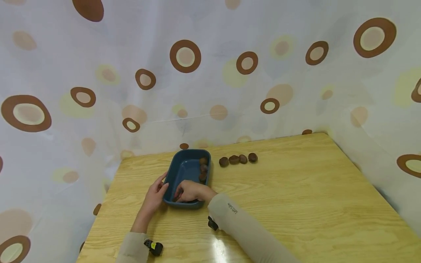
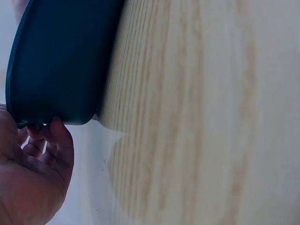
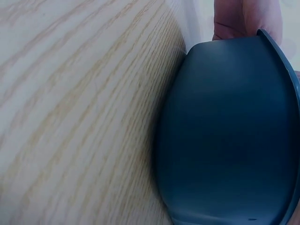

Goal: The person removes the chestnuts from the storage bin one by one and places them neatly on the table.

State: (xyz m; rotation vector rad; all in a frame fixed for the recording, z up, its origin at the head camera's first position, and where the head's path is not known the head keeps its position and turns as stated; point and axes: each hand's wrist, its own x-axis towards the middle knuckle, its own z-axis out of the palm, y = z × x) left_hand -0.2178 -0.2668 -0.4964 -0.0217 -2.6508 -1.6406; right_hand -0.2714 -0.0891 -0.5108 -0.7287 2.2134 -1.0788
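Observation:
A dark blue rectangular tray (image 1: 189,166) with raised walls stands on the table. My left hand (image 1: 155,195) grips its left side, thumb at the rim and fingers outside against the wall. The left wrist view shows those curled fingers (image 2: 63,136) at the tray's edge. My right hand (image 1: 190,191) reaches over the near wall, fingers bent down inside the near-left corner; I cannot tell whether they pinch anything. Along the tray's inner right side lie several dark brown chestnut-like pieces (image 1: 203,168). In the right wrist view the tray's outer wall (image 3: 229,126) covers the fingertips.
Right of the tray, several more brown chestnut-like pieces (image 1: 234,159) lie in a row near the back of the wooden table (image 1: 289,190). A white curtain (image 1: 210,91) with brown ring patterns hangs behind the table and along its sides.

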